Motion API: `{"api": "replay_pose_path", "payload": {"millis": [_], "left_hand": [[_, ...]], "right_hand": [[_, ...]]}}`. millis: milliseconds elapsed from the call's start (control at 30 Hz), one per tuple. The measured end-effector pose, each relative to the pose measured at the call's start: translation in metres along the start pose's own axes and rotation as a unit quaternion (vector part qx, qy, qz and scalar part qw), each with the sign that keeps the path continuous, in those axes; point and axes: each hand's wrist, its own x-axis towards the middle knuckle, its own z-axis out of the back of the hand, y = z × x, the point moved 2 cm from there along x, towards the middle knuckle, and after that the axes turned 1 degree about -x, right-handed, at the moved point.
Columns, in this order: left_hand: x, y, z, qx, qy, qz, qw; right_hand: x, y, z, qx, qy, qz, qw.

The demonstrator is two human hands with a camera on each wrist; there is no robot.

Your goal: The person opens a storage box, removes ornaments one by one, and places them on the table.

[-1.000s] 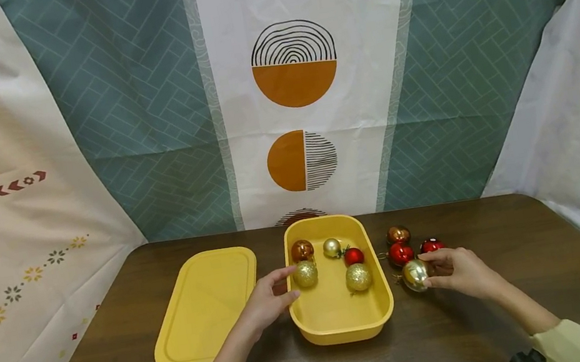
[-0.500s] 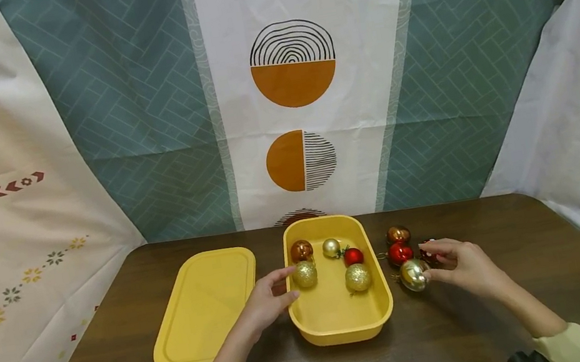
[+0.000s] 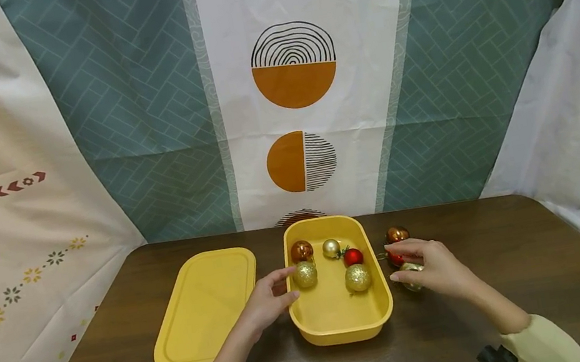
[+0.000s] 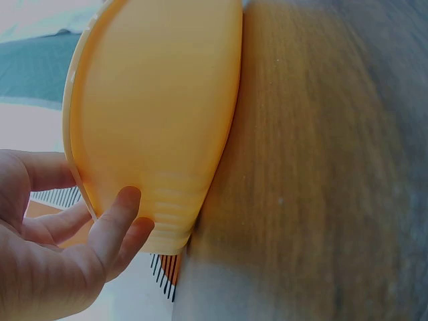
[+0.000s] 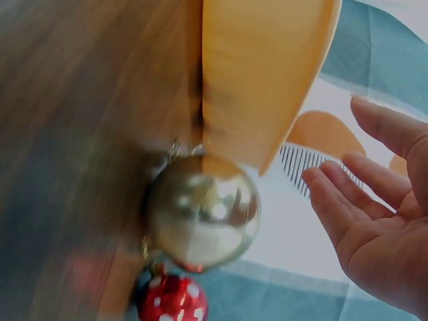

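Note:
My left hand [image 3: 271,298] grips the left wall of a yellow plastic box [image 3: 342,330], fingers on both sides of the rim in the left wrist view. Inside lie several Christmas baubles, among them a copper one [image 3: 302,250], a red one [image 3: 353,256] and glittery gold ones. My right hand [image 3: 431,266] hovers just right of the box, fingers spread with nothing between them. Below it sits a shiny gold bauble [image 5: 200,210], partly hidden in the head view. Beside that is a red bauble with white spots [image 5: 172,301], hidden by the hand from above.
A flat yellow lid [image 3: 205,311] lies left of the box on the dark wooden table [image 3: 513,259]. Behind the right hand are a plain red bauble [image 3: 395,258] and a copper bauble [image 3: 396,234]. Patterned cloth [image 3: 163,100] hangs behind and on both sides.
My right hand has moved left from the gold and spotted red baubles toward the box's right edge, its fingers now over the gold bauble. The left hand has stayed in place.

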Motion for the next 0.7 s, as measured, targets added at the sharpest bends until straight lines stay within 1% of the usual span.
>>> {"api": "replay_pose_path", "payload": {"millis": [67, 200, 333, 500, 700], "left_hand": [[0.0, 0.0, 0.0, 0.002, 0.0, -0.005, 1.0], [0.0, 0.0, 0.0, 0.002, -0.001, -0.009, 1.0], [-0.001, 0.0, -0.001, -0.002, 0.0, -0.009, 1.0], [-0.001, 0.001, -0.001, -0.008, 0.002, -0.012, 0.9999], [-0.001, -0.001, -0.001, -0.011, 0.0, -0.01, 0.9999]], "right_hand": [[0.005, 0.002, -0.005, 0.008, 0.013, 0.0, 0.9999], [0.016, 0.007, -0.016, 0.043, 0.043, 0.0, 0.9982], [0.026, 0.011, -0.024, 0.037, 0.061, 0.007, 0.9974], [0.037, 0.015, -0.032, -0.003, 0.086, 0.011, 0.9962], [0.049, 0.021, -0.039, -0.085, 0.104, 0.057, 0.9893]]}}
